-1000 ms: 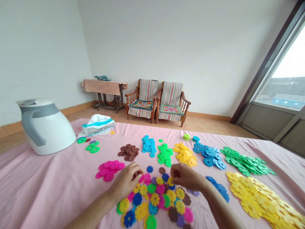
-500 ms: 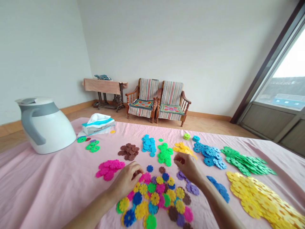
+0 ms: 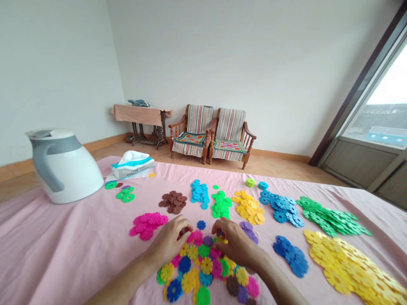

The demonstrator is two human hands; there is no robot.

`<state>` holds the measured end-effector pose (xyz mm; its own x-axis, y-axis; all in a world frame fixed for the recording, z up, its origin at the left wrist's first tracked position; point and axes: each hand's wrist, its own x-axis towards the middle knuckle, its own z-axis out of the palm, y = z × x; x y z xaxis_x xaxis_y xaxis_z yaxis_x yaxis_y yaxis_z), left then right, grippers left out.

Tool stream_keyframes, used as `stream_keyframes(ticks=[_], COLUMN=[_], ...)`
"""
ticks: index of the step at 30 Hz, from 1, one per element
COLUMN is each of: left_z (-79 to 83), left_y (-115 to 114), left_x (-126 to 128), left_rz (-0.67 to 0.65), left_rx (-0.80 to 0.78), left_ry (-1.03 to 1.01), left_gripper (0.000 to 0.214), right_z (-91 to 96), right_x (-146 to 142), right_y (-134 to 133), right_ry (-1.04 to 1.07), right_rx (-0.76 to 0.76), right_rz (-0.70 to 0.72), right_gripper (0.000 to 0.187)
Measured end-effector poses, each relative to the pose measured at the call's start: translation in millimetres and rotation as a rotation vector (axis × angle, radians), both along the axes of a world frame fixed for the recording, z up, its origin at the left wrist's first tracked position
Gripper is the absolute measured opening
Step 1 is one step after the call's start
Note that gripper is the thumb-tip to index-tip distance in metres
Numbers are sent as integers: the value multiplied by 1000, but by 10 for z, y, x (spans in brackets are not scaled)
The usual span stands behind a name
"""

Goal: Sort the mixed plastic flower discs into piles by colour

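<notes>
Mixed disc heap: notched plastic discs of many colours [image 3: 206,265] on the pink cloth [image 3: 79,250], directly below and between both hands, its far edge at the fingertips
Left fingers vs discs: left hand [image 3: 173,234] at the heap's far left edge; pink disc [image 3: 197,237] just beside the thumb tip; contact cannot be told
Left finger state: fingers curled, thumb and index close together, narrow gap; whether a disc is held cannot be told
Right fingers vs discs: right hand [image 3: 233,240] over the heap's far right part, covering some discs; purple disc [image 3: 208,240] just beside the thumb tip, on the side toward the left hand
Right finger state: fingers bent, thumb and index moderately apart, discs visible in the gap; no disc seen gripped
Forearms: both enter from the bottom edge and slant inward, wrists low, backs of hands upward
Lone blue disc: flat on cloth [image 3: 201,225], beyond the heap, between the two hands, apart from both
Pink pile: left of the left hand, near it [image 3: 148,225]
Brown pile: beyond the left hand [image 3: 173,201]
Light green pile: just beyond the right hand [image 3: 221,204]
Purple pile: right of the right hand, near it [image 3: 249,231]
</notes>
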<state>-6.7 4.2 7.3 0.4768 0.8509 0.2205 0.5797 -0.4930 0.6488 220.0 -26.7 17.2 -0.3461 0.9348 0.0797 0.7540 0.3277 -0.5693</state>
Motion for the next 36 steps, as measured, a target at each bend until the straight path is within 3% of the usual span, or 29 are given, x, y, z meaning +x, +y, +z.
stream_keyframes(ticks=[3,15,17,22,27,29,33,36], left_z=[0,17,17,17,21,20,13,8], left_y=[3,-2,0,1,-3,-4,-2,-5], left_x=[-1,6,5,7,7,6,5,4], left_rz=[3,7,6,11,14,13,8,9], left_rx=[-5,-16,-20,-28,-41,-35,-22,-20], left_ry=[8,31,34,30,25,22,24,28], left_gripper=[15,17,17,17,15,16,17,17], right_z=[-9,-1,-29,-138,-121,-74,32,82], right_x=[76,166,278,730,933,863,591,410], right_y=[18,78,156,358,390,348,186,72], right_ry=[16,100,114,74,43,30,-21,-120], right_rx=[-7,-38,-34,169,248,219,-38,-114], right_rz=[1,30,-67,-514,-679,-599,-238,-129], right_gripper=[23,9,5,7,15,11,4,18])
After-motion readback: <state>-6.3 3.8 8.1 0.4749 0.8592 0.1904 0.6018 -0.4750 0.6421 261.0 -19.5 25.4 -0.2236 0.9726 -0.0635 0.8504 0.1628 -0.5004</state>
